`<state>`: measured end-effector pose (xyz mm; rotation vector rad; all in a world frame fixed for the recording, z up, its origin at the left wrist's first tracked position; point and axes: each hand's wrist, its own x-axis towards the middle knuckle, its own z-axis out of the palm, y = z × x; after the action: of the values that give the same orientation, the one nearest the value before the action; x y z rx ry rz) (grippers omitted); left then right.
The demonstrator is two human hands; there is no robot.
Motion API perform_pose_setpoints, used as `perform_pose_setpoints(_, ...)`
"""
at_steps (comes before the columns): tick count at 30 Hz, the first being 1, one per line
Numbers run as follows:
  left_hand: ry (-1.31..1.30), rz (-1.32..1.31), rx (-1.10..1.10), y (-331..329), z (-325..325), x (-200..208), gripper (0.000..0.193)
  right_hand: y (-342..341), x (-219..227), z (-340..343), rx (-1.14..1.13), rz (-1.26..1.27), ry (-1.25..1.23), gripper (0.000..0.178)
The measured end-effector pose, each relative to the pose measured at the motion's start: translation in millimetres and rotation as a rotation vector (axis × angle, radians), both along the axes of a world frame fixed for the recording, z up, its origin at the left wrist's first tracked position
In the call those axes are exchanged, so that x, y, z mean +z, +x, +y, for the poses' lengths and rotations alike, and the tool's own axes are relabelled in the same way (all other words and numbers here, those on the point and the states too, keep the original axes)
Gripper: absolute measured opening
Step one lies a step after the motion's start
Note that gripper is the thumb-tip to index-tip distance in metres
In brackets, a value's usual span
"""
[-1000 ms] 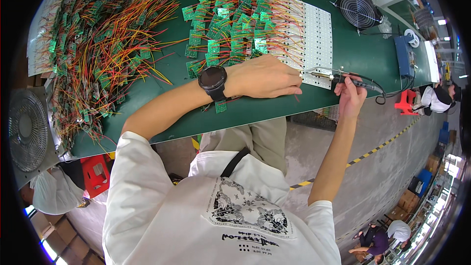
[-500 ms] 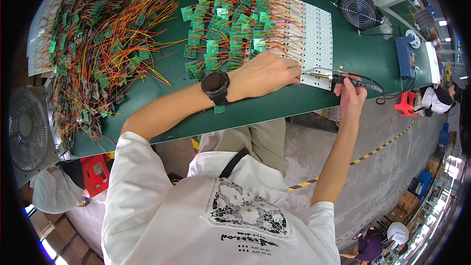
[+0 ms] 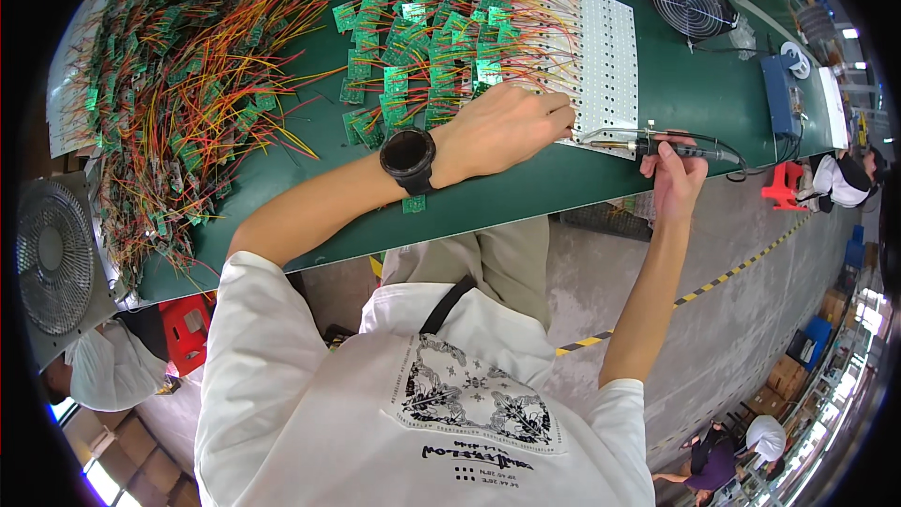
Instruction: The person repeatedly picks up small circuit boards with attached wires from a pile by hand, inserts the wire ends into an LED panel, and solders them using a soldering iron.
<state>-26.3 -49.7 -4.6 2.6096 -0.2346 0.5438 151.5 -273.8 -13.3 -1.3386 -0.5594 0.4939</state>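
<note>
My left hand (image 3: 507, 129), with a black watch (image 3: 408, 160) on its wrist, rests near the front edge of a white perforated board (image 3: 608, 61). Its thumb and fingers are pinched together; whatever is between them is hidden. My right hand (image 3: 678, 180) grips a soldering iron (image 3: 644, 146) with a thin metal tube alongside. The iron points left, its tip close to my left fingertips over the board's front corner. Red and yellow wires run from the white board to rows of small green circuit boards (image 3: 394, 84), partly behind my left hand.
A big heap of wired circuit boards (image 3: 178, 84) covers the left of the green table (image 3: 507, 190). At the back right are a black fan (image 3: 690, 2), a blue box (image 3: 779, 94) and a solder spool (image 3: 795, 60). A grey fan (image 3: 54, 244) stands left. Other people sit farther off.
The view has shifted slightly. The soldering iron has come a little closer to my left fingertips and lies more level. Both hands keep their grips.
</note>
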Motion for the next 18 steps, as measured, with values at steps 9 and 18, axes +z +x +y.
perform_pose_setpoints(9, 0.017, -0.019, -0.002, 0.3, 0.7, -1.8, 0.017, -1.2, 0.9, 0.5, 0.022, -0.023, -0.024, 0.021)
perform_pose_setpoints(18, 0.025, -0.020, -0.002, 0.3, 0.8, -3.9, 0.017, -0.3, -0.1, 0.2, 0.032, -0.038, -0.040, 0.019)
